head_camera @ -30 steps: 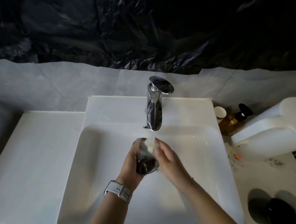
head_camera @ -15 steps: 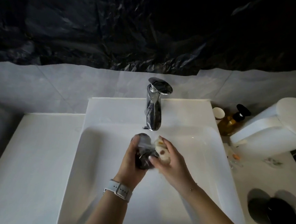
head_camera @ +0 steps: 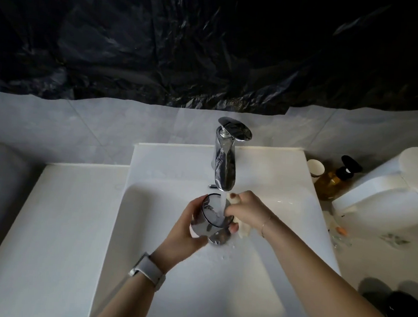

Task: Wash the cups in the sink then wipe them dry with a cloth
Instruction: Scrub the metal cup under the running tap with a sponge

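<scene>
The left hand (head_camera: pixel 185 228) grips a clear glass cup (head_camera: pixel 210 217) over the white sink (head_camera: pixel 255 297), its fingers wrapped around the cup's side, with one fingertip showing past the far wall. The cup is tilted with its mouth turned up toward the chrome tap (head_camera: pixel 225 159), and a stream of water (head_camera: pixel 223 204) runs from the spout into it. A watch with a pale strap (head_camera: pixel 148 273) sits on the left wrist.

The right hand (head_camera: pixel 246 209) is just beside the cup, on its right, fingers clenched around a small pale cloth (head_camera: pixel 244 229), possibly a sponge; the view is too dim to be sure. A bit of it shows above the fingers and another below the palm.

On the counter (head_camera: pixel 50 221) to the right of the sink stand a small paper cup (head_camera: pixel 315 167) and an amber pump bottle (head_camera: pixel 335 179), near a white toilet (head_camera: pixel 386 190). Dark cups (head_camera: pixel 400 308) sit at the lower right edge.
</scene>
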`<action>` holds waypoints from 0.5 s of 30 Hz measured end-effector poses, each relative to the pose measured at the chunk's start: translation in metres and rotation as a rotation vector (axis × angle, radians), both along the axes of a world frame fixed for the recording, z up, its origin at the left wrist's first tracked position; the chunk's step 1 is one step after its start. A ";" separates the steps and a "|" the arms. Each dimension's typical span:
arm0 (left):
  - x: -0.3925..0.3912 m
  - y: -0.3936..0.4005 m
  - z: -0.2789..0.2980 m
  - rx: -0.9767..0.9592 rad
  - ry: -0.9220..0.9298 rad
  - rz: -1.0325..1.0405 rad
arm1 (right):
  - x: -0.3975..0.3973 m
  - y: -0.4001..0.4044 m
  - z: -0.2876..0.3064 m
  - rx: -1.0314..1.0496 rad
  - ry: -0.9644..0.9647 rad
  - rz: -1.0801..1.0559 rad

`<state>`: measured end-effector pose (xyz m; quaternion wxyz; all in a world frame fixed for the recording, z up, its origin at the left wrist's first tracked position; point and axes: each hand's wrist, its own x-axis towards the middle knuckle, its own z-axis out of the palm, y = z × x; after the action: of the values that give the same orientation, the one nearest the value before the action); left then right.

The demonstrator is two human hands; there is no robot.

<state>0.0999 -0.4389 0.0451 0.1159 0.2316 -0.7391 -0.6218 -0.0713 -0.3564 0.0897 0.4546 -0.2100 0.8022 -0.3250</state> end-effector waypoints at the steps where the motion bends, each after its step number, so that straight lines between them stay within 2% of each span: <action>1: -0.002 0.000 -0.004 -0.066 0.030 -0.005 | -0.001 -0.003 -0.001 0.006 -0.037 0.001; 5: -0.014 -0.001 -0.003 -0.093 0.018 0.144 | 0.005 -0.003 0.005 -0.066 -0.133 -0.068; 7: -0.019 0.000 -0.003 0.095 0.028 0.215 | 0.006 0.004 0.008 -0.174 -0.199 -0.155; 10: -0.025 0.005 -0.002 0.461 0.052 0.346 | 0.013 0.016 0.006 -0.458 -0.336 -0.457; 12: -0.031 0.012 0.001 0.684 0.048 0.341 | 0.024 0.023 -0.001 -0.548 -0.270 -0.534; 15: -0.042 0.023 0.002 0.851 0.038 0.302 | 0.055 0.035 -0.018 -0.649 0.062 -0.419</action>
<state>0.0577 -0.4160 0.0475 0.1133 0.3526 -0.3732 -0.8506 -0.0163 -0.3218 0.0712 0.2640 -0.1843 0.6966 -0.6412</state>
